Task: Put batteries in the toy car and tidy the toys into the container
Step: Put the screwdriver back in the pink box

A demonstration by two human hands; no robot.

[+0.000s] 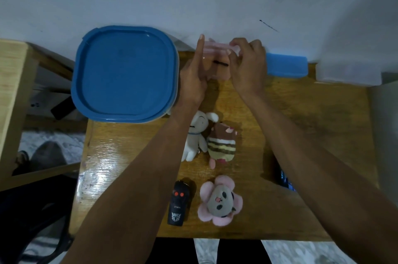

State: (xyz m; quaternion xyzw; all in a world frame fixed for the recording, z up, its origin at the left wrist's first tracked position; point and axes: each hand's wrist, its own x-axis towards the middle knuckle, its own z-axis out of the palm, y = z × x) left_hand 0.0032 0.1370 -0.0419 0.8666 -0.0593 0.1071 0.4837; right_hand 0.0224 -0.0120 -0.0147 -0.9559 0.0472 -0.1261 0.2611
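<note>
A pale pink toy car (pixel 215 49) sits at the far edge of the wooden table (pixel 312 134), against the wall. My left hand (pixel 193 78) holds its left side, forefinger stretched up along it. My right hand (pixel 247 63) grips its right end, fingers curled over the top. A thin dark strip shows between my hands. The container with its blue lid (pixel 127 74) on stands to the left. Nearer me lie a white plush rabbit (pixel 197 134), a brown striped plush (pixel 223 143), a pink flower plush (pixel 219 201) and a black remote (pixel 178 205).
A blue block (pixel 286 65) lies against the wall to the right of the car. Something dark blue (pixel 285 179) peeks out under my right forearm. A wooden frame (pixel 13 91) stands left of the table, with dark bags on the floor.
</note>
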